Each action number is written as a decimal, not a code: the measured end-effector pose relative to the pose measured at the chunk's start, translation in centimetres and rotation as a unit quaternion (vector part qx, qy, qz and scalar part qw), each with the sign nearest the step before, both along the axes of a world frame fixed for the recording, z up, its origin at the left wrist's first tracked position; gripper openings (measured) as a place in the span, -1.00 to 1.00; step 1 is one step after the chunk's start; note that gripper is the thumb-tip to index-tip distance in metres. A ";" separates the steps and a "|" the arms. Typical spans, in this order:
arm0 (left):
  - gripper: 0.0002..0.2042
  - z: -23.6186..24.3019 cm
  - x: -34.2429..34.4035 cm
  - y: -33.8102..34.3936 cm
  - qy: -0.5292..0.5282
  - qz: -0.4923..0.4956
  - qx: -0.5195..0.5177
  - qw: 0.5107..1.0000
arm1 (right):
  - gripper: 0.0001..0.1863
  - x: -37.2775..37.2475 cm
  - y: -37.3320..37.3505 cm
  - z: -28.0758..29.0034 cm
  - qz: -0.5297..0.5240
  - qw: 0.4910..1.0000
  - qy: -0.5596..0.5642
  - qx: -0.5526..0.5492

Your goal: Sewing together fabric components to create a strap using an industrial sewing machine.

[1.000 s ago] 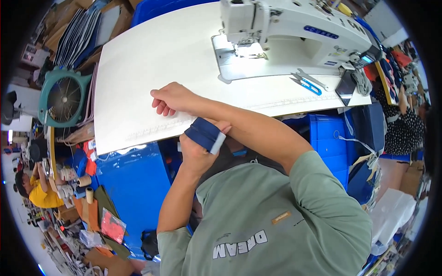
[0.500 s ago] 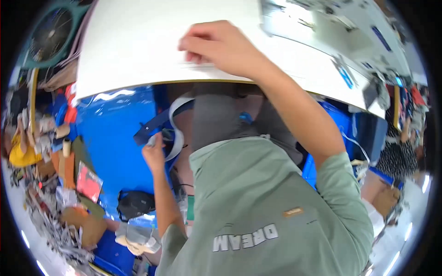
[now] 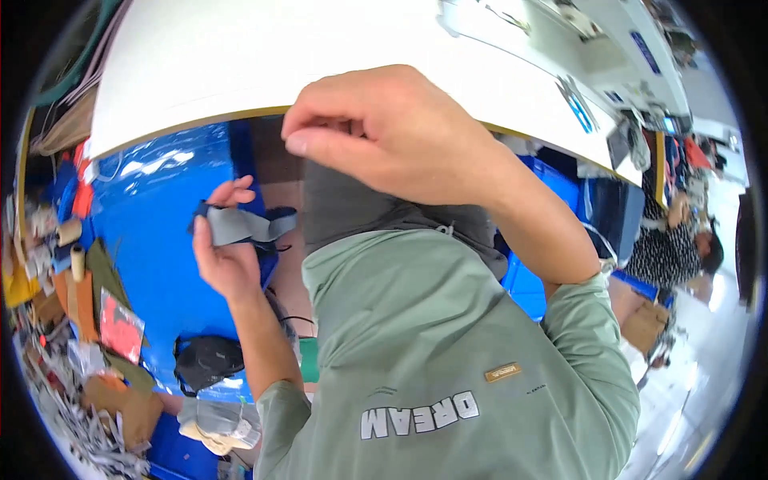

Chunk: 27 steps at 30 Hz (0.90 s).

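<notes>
My left hand [image 3: 228, 260] is over the blue surface on the left, closed around a fabric strip [image 3: 232, 227]. The strip is grey on one face and navy on the other, with a loop hanging toward my lap. Some fingers lie behind it, and the thumb presses on its near end. My right hand [image 3: 376, 128] hovers by the front edge of the white table [image 3: 200, 56], above my lap. Its fingers are curled in toward the thumb, and nothing shows between them.
Blue-handled snips [image 3: 578, 108] lie at the table's right, near a white machine [image 3: 608, 48]. A black bag [image 3: 208, 364] rests on the blue-covered surface [image 3: 152, 264]. Thread spools [image 3: 78, 262] and cloth scraps crowd the far left. Another person [image 3: 664, 252] is at the right.
My right hand has come back from over the table toward me. My left hand has shifted left and lifted the strip, which now bunches at the fingers. The view has shifted slightly.
</notes>
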<state>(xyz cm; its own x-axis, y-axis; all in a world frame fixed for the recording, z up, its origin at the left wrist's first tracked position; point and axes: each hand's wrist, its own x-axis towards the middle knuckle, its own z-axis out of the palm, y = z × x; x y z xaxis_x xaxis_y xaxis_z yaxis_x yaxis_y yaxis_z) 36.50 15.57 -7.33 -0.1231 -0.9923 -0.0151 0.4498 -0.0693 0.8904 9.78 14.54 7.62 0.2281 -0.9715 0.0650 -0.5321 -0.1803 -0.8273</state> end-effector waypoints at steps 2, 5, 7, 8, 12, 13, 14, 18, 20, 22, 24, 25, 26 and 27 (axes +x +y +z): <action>-0.44 2.6 -1.9 -0.3 0.075 -0.063 -0.021 0.995 | -0.78 -1.6 1.3 -0.6 0.010 0.998 0.020 -0.066; -0.45 4.8 -6.0 -1.2 0.151 -0.166 -0.037 0.974 | -0.77 -4.0 3.4 -2.0 -0.004 1.000 0.014 -0.021; -0.47 5.9 -8.8 -1.2 0.170 -0.205 -0.022 0.964 | -0.80 -5.9 4.8 -2.9 -0.012 1.000 -0.011 0.014; -0.48 6.3 -10.1 -1.1 0.185 -0.226 -0.011 0.956 | -0.78 -6.7 5.2 -3.3 -0.001 0.998 -0.040 0.045; -0.40 7.1 -14.4 -1.3 0.262 -0.256 0.022 0.930 | -0.51 -9.0 5.1 -3.4 0.042 0.980 -0.088 0.172; -0.37 7.5 -15.5 -1.4 0.275 -0.250 0.045 0.927 | -0.43 -9.2 4.7 -4.8 0.056 0.970 -0.131 0.198; -0.37 7.6 -16.4 -1.3 0.268 -0.252 0.049 0.928 | -0.43 -9.4 4.5 -5.6 0.055 0.969 -0.139 0.199; -0.37 6.8 -17.4 -1.5 0.043 -0.130 -0.011 0.991 | -0.56 -10.0 4.1 -7.0 0.086 0.950 -0.208 0.216; -0.37 6.1 -17.0 -1.5 -0.090 -0.092 -0.063 0.990 | -0.60 -10.0 3.8 -7.1 0.098 0.941 -0.223 0.234; -0.39 5.8 -16.4 -1.1 -0.122 -0.106 -0.040 0.986 | -0.66 -9.9 3.2 -7.4 0.130 0.882 -0.321 0.321; -0.41 5.3 -16.3 -0.8 -0.112 -0.108 -0.027 0.987 | -0.66 -9.9 2.7 -7.8 0.128 0.884 -0.333 0.303; -0.41 5.2 -16.0 -1.0 -0.131 -0.091 -0.004 0.987 | -0.66 -10.0 2.3 -7.9 0.126 0.887 -0.343 0.282; -0.41 5.2 -15.4 -0.9 -0.154 -0.069 0.021 0.986 | -0.66 -9.9 2.1 -8.3 0.131 0.884 -0.347 0.284; -0.42 5.5 -15.0 -1.0 -0.165 -0.051 0.019 0.985 | -0.65 -9.9 1.7 -8.6 0.159 0.878 -0.317 0.321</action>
